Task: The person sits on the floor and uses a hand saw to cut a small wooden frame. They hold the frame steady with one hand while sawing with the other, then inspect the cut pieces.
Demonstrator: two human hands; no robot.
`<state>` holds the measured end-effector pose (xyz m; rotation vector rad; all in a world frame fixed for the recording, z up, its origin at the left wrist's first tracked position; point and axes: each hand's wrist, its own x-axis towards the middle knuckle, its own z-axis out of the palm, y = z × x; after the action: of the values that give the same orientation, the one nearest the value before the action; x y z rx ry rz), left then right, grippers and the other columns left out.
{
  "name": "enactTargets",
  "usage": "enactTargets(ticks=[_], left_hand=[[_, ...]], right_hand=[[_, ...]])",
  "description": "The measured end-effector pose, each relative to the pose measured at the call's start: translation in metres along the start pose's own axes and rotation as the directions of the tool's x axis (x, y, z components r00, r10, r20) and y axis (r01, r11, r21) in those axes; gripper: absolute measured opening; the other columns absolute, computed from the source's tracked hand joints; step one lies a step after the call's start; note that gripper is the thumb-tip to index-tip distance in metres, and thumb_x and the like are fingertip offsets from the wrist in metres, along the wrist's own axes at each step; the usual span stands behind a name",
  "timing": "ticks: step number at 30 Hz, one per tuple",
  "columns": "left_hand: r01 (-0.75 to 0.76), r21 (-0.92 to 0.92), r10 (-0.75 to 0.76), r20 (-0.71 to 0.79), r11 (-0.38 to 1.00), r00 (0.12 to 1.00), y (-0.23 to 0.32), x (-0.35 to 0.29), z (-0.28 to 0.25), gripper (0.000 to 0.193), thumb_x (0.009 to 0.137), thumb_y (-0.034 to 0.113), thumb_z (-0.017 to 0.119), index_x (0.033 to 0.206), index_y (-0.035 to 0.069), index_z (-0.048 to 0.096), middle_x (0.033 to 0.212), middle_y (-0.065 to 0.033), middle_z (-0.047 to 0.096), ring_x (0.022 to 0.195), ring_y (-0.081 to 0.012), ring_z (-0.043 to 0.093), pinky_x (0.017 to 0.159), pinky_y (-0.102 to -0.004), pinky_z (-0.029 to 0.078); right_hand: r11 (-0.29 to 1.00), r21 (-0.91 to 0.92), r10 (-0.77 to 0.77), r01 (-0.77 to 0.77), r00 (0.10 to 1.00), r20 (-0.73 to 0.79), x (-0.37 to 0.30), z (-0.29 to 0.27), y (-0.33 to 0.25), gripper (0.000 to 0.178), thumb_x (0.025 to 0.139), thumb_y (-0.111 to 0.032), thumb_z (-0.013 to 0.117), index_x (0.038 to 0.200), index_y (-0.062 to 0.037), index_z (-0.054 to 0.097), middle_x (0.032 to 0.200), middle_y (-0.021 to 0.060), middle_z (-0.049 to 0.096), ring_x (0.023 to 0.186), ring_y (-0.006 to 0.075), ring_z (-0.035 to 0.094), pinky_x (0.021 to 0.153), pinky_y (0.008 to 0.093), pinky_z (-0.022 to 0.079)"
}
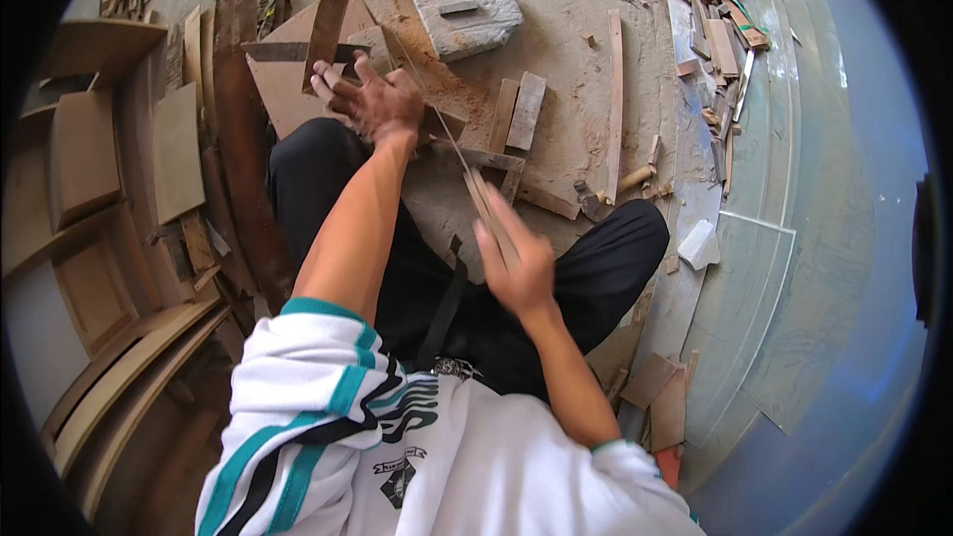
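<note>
My right hand point(516, 263) is closed around the wooden handle of a handsaw point(452, 139). Its thin blade, seen almost edge-on, runs forward and to the left, past the fingers of my other hand. My left hand point(377, 104) presses down with spread, bent fingers on a wooden board point(283, 94), beside my left knee. A dark upright board point(331, 10) rises just beyond those fingers. The blade crosses close to the wood's right edge; whether it is in a cut is hard to make out. Sawdust lies around the wood.
A pale stone block point(467, 20) with a small wood piece on it lies ahead. Short wood blocks point(526, 111), a hammer point(591, 201) and a long strip point(614, 104) lie on the floor. Glass sheets point(754, 288) cover the right; wooden frames point(99, 268) stand left.
</note>
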<state>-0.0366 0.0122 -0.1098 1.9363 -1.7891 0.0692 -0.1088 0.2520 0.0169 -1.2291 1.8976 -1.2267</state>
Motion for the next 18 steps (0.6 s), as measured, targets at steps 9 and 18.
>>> enactTargets(ticks=[9,18], left_hand=[[-0.017,-0.045,0.019,0.039,0.999,0.999,-0.003,-0.008,-0.001,0.053,0.086,0.030,0.057,0.135,0.010,0.054,0.160,-0.0297,0.016,0.149,-0.0485,0.010,0.118,-0.0633,0.015],[-0.024,-0.021,0.025,0.033,1.000,0.999,0.000,-0.006,0.001,0.053,0.085,0.026,0.055,0.135,0.010,0.052,0.160,-0.0305,0.015,0.148,-0.0484,0.013,0.119,-0.0604,0.015]], right_hand=[[0.995,0.093,-0.017,0.026,0.995,-0.102,0.026,0.037,0.063,0.040,0.090,-0.007,0.071,0.129,-0.0019,0.066,0.106,0.0223,0.074,0.084,0.0276,0.077,0.071,0.0322,0.058],[0.990,-0.025,-0.141,0.139,0.983,-0.118,-0.097,-0.040,0.047,0.040,0.085,-0.001,0.074,0.121,0.0129,0.064,0.109,0.0278,0.072,0.075,0.0305,0.076,0.061,0.0349,0.057]])
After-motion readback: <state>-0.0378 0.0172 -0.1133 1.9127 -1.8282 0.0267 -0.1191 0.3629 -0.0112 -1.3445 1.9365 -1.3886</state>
